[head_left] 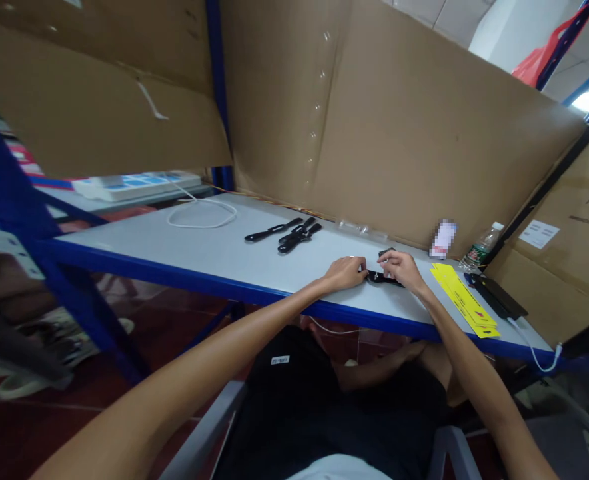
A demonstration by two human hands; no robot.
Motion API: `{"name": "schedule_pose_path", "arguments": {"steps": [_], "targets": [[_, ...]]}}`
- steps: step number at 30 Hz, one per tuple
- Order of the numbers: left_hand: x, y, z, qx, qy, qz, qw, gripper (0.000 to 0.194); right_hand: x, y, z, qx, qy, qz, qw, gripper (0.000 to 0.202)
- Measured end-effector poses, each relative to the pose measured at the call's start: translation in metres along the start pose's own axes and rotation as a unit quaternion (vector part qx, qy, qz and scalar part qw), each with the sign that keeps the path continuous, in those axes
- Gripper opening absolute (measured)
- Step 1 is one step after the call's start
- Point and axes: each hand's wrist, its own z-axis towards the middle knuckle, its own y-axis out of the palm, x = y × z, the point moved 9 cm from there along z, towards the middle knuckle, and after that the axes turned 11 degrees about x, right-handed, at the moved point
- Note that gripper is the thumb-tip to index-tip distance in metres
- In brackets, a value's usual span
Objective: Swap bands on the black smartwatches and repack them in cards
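Working close to the front edge of the bench [214,243], right of its middle; probably for short reach from the chair. Black handle-like part [389,281] flat on the bench there, between both hands, long axis roughly along the front edge.

Left hand [345,275] at its left end: grip narrow, fingers curled down holding that end, forearm low across the front edge. Likely to stop sliding or turning.

Right hand [402,268] over the rest of it: fingertips bunched close together, near a small shiny spot on the part. Suggests fine work rather than a firm hold. Can't tell about anything small pinched in that grip; too blurred.

Loose black handle-like parts [299,238] left of the hands, toward the back edge: one beside, others overlapping. Looks like a stock pile, clear of the working spot but reachable by the left.

Clear plastic pieces [359,229] along the back edge, behind the hands; apparently parked out of the way. Yellow cards [464,300] overlapping near the right end, handy for the right. Plastic bottle [482,247] upright near the back right corner, close to the cardboard panel [399,133]; probably safer from knocks there.
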Motion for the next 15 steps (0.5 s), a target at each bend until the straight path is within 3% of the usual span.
{"name": "schedule_pose_path", "arguments": {"steps": [5, 7, 11, 15], "targets": [[-0.004, 0.004, 0.002, 0.001, 0.003, 0.001, 1.000, 0.028, -0.006, 0.003, -0.006, -0.038, -0.058, -0.052, 0.996, 0.019], [-0.005, 0.005, 0.002, -0.001, 0.004, 0.000, 1.000, 0.027, -0.011, 0.009, -0.004, -0.017, -0.080, -0.081, 0.993, 0.014], [-0.005, 0.005, 0.002, 0.001, 0.004, 0.001, 1.000, 0.028, -0.008, 0.021, 0.001, 0.002, -0.056, -0.088, 0.995, 0.013], [-0.004, 0.004, 0.001, 0.000, 0.004, 0.006, 1.000, 0.027, -0.003, 0.003, -0.004, 0.036, -0.064, -0.103, 0.992, 0.016]]}}
